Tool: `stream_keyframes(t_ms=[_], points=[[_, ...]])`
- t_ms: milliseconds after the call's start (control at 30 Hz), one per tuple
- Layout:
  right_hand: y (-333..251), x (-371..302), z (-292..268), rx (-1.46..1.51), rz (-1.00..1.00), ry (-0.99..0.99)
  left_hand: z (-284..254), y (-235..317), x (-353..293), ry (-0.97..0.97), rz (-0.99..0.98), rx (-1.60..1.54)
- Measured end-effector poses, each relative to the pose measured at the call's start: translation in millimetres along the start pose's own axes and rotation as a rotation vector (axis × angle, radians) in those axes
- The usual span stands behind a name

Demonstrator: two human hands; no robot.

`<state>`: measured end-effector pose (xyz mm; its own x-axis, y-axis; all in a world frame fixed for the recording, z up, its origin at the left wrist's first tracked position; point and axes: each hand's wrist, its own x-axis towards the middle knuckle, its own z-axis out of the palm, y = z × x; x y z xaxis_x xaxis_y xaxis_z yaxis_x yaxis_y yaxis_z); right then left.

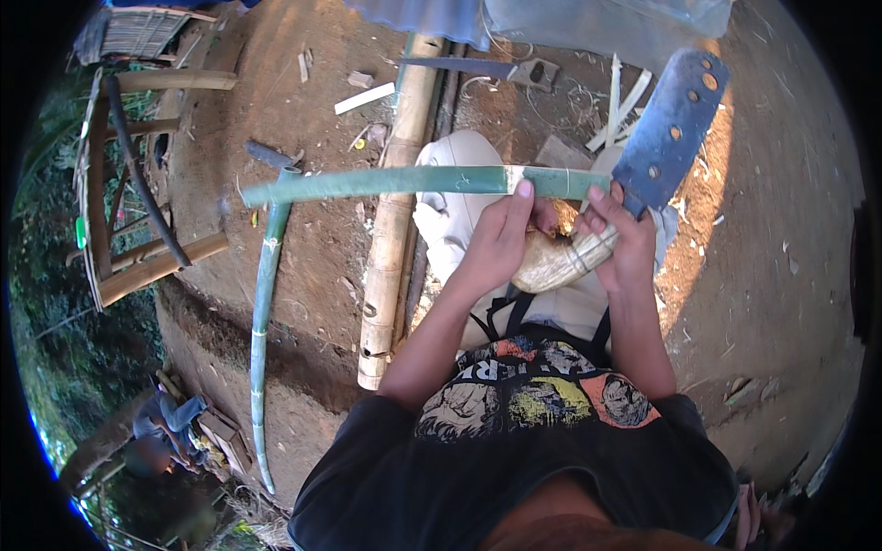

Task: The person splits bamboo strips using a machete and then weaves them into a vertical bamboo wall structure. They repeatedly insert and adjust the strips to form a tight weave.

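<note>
A long green bamboo strip lies crosswise in front of me, with a pale scraped band near its right part. My left hand is closed on it from below, thumb at the pale band. My right hand grips a machete by its curved, pale brown handle. The wide dark blade, pierced by several round holes, points up and to the right. The strip's right end meets the blade's base, by my right fingers. Part of my left fingers is hidden behind the strip.
A thick dry bamboo pole lies left of my legs. A thin green bamboo pole stretches along the ground farther left. Ahead lies a handsaw near pale offcuts. A bamboo frame and a seated person are at far left.
</note>
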<state>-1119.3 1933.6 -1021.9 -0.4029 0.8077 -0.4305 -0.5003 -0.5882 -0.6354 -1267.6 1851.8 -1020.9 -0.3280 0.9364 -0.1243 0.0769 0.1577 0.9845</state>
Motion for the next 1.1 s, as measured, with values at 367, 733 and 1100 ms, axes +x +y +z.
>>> stream_keyframes(t_ms=[367,733,1100], points=[[-36.4,25.0,-51.2,-0.102,0.147,0.016,-95.2,1.0,-84.1,0.059,0.086,1.247],[-13.2,5.4,-52.5,-1.239,-0.391,0.12,-22.1,-23.3,-66.2,-0.078,-0.711,-0.006],[3.0,-29.0,-30.0,-1.573,-0.977,-0.47,-6.3,-19.1,-62.8,-0.007,-0.141,0.191]])
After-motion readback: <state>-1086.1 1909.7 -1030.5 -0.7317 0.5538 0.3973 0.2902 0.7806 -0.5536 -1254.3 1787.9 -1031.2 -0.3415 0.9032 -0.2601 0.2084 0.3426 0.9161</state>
